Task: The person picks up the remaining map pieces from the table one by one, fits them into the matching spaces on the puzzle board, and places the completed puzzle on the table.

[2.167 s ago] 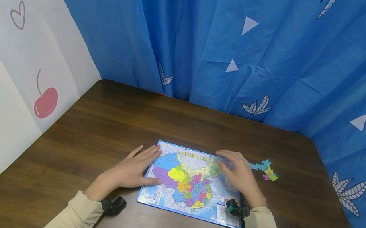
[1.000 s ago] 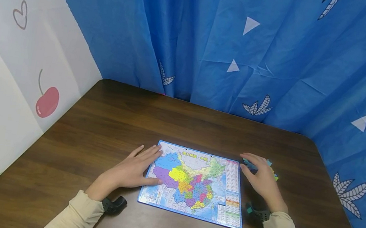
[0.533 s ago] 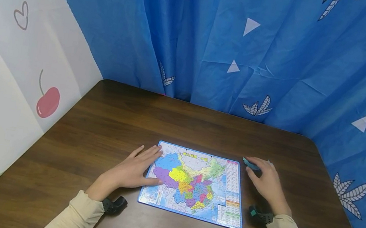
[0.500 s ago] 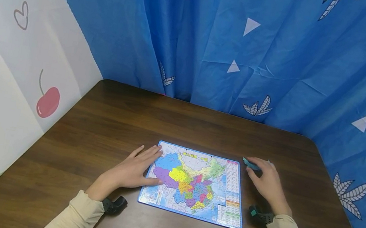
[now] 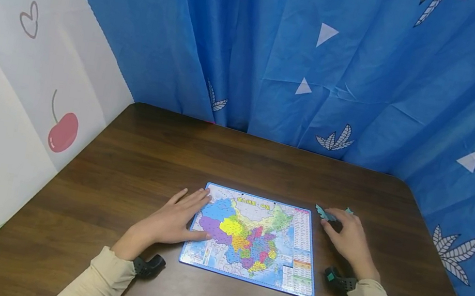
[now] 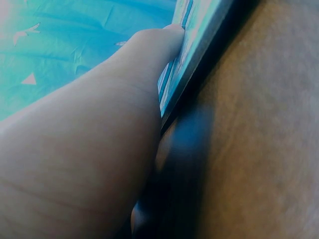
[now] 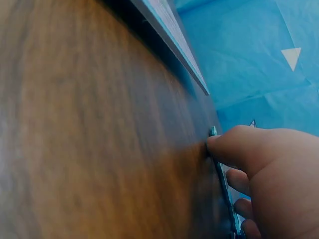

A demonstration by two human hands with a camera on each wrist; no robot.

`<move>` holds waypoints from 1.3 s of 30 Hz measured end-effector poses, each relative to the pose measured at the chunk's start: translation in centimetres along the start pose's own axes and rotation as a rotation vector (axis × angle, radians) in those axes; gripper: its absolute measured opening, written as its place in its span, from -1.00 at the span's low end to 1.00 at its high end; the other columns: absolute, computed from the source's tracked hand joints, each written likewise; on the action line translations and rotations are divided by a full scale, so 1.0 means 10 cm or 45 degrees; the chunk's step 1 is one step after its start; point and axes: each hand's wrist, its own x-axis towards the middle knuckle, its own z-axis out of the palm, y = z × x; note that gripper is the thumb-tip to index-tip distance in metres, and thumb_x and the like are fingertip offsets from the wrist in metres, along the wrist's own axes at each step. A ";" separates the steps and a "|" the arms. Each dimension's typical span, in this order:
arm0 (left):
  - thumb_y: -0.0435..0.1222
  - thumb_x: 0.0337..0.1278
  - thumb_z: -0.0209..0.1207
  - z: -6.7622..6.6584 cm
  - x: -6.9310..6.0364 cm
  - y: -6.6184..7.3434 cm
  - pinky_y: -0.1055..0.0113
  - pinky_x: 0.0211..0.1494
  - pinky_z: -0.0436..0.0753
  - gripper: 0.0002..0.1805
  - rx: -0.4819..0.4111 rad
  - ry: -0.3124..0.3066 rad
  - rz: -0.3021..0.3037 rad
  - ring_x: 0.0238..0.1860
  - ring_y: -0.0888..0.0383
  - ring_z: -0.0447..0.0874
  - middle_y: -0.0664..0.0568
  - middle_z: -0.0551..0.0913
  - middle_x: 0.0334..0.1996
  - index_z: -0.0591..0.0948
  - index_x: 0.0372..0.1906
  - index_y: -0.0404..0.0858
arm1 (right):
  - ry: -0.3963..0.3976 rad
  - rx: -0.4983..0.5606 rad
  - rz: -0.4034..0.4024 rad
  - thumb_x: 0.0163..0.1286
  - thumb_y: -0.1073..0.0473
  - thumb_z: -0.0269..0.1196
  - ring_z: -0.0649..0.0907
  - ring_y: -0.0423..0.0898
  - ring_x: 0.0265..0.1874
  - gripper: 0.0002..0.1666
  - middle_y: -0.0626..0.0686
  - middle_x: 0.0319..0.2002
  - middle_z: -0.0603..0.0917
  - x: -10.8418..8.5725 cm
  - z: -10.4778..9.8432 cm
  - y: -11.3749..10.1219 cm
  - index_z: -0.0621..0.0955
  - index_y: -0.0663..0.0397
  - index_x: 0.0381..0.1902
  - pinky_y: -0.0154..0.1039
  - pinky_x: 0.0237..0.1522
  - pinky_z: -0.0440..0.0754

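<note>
A flat map puzzle board with a blue rim lies on the table, its coloured regions in place. My left hand rests spread on the board's left edge, thumb reaching over the surface. To the right of the board, my right hand bends over a teal puzzle piece, its thumb and fingers pinching it. From the right wrist view, the thumb meets the near edge of the piece while other fingers curl behind. The hand covers most of the piece and whatever lies beneath.
The brown wooden table reaches back to a blue curtain. A white printed cloth hangs along the left side. Dark wrist cameras sit below both hands, close to the tabletop.
My right hand has moved from over the board's upper right to the loose pieces and taken hold of the teal one. The yellow-green and pink pieces are now hidden. My left hand stays put.
</note>
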 end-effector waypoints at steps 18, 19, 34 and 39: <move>0.39 0.18 0.16 0.00 0.00 0.00 -0.13 0.68 -0.18 0.09 -0.007 -0.002 -0.008 0.69 0.03 -0.12 0.02 -0.03 0.68 0.19 0.64 -0.15 | -0.049 -0.042 0.031 0.48 0.20 0.24 0.33 0.47 0.41 -0.51 0.37 0.35 0.52 0.01 0.02 0.02 0.59 0.30 0.29 0.50 0.37 0.24; 0.39 0.18 0.16 -0.01 0.00 0.01 -0.14 0.68 -0.18 0.09 -0.008 -0.002 -0.009 0.69 0.03 -0.12 0.02 -0.02 0.68 0.19 0.64 -0.15 | -0.053 -0.039 0.035 0.48 0.20 0.23 0.32 0.47 0.41 -0.51 0.37 0.35 0.51 0.01 0.02 0.02 0.59 0.30 0.29 0.50 0.37 0.24; 0.38 0.18 0.16 0.00 0.00 0.01 -0.13 0.69 -0.17 0.08 -0.010 0.003 -0.001 0.69 0.01 -0.11 0.00 -0.01 0.68 0.20 0.63 -0.16 | -0.046 -0.035 0.040 0.50 0.06 0.29 0.34 0.49 0.39 -0.52 0.38 0.34 0.53 0.00 0.02 0.02 0.62 0.21 0.25 0.54 0.36 0.21; 0.38 0.18 0.17 0.00 0.00 0.01 -0.14 0.68 -0.17 0.08 -0.008 0.001 -0.001 0.69 0.01 -0.10 0.00 -0.01 0.68 0.20 0.63 -0.16 | -0.052 -0.040 0.058 0.46 -0.02 0.33 0.33 0.49 0.40 -0.45 0.37 0.33 0.54 0.01 0.02 0.00 0.62 0.21 0.24 0.55 0.37 0.19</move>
